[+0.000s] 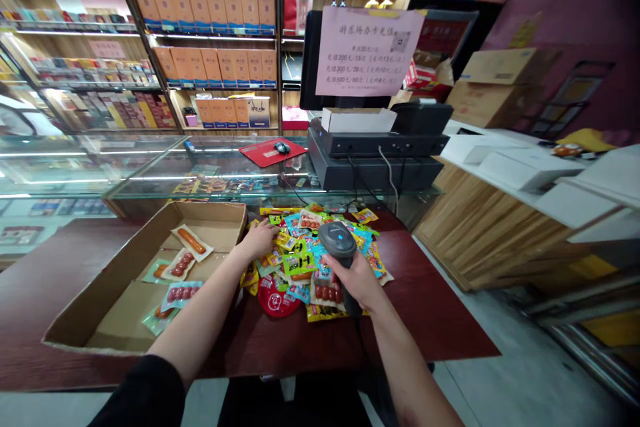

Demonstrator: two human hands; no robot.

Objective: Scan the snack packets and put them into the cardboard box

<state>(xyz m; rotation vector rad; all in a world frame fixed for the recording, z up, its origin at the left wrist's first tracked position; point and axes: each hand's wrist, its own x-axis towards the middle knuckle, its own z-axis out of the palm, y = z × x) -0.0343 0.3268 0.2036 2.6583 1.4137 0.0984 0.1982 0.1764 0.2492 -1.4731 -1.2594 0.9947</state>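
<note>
A pile of small snack packets, yellow, green and blue, lies on the dark red table. My right hand is wrapped round the handle of a dark barcode scanner, held over the right part of the pile. On the pile's left side rests my left hand, fingers spread on yellow packets. A sausage packet and a round red package lie at the pile's front. To the left, an open cardboard box holds several sausage packets.
Behind the table is a glass counter with a mouse on a red mat. A monitor with a pink paper sign stands above a black cash drawer. A cable hangs from the scanner. Stocked shelves line the back.
</note>
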